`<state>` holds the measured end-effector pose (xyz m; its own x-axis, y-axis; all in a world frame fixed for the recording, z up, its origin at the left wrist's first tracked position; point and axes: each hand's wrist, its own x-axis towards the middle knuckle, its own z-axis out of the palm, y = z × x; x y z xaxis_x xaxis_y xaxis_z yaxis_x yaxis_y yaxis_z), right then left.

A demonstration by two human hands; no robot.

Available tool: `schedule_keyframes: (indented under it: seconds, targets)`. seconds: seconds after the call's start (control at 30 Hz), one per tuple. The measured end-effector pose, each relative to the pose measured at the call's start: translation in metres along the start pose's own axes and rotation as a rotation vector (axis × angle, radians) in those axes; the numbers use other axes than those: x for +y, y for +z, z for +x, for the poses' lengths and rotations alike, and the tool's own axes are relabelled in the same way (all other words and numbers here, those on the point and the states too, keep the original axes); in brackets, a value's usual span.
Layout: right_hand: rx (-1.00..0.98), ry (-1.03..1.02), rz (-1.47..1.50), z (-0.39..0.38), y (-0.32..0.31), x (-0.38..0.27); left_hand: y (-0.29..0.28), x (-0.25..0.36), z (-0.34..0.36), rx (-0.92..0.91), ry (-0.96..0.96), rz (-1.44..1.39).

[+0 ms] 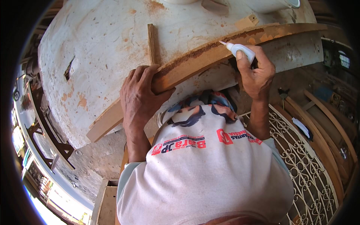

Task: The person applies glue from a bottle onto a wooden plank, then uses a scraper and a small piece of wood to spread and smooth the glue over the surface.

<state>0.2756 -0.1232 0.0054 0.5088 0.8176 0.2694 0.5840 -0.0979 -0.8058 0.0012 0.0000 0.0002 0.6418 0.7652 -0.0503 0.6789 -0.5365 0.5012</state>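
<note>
A long wooden board (195, 60) lies diagonally across the stained white worktop (90, 60), with a dark, rough strip along its upper side. My left hand (140, 90) grips the board left of its middle, fingers curled over it. In my right hand (258, 75) is a small white squeeze bottle (242, 48), held between thumb and fingers, its thin nozzle touching or just over the board's upper edge. A short wooden stick (152, 43) lies upright in the picture behind the board, and a small wood block (245, 21) sits beyond the board's right part.
White cylindrical objects (275, 3) and a dark scrap (215, 6) lie at the worktop's back. To the right below stand a cream scrolled metal grille (303, 176) and curved wooden pieces (330, 127). At the far left is dark slatted framework (45, 127) near a bright opening.
</note>
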Motion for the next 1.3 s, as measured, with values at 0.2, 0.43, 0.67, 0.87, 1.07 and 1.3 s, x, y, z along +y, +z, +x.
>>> schedule_keyframes:
  seconds: [0.2, 0.43, 0.67, 0.87, 1.07, 1.3]
  targets:
    - [0.049, 0.137, 0.470, 0.026, -0.015, 0.012, -0.019, -0.012, 0.000, -0.109, -0.084, -0.202]
    - [-0.183, -0.134, 0.309, 0.088, -0.006, 0.006, -0.041, -0.036, 0.011, -0.344, -0.140, -0.383]
    - [-0.716, -0.290, -0.228, 0.168, 0.047, -0.002, -0.045, -0.041, 0.019, -0.392, -0.160, -0.387]
    - [-1.178, -0.175, -0.590, 0.200, 0.091, -0.012, -0.044, -0.043, 0.020, -0.408, -0.183, -0.360]
    - [-1.212, -0.507, -0.501, 0.208, 0.129, 0.024, -0.040, -0.046, 0.020, -0.392, -0.187, -0.360]
    - [-1.211, -0.639, -0.534, 0.204, 0.164, 0.084, -0.041, -0.048, 0.019, -0.398, -0.182, -0.386]
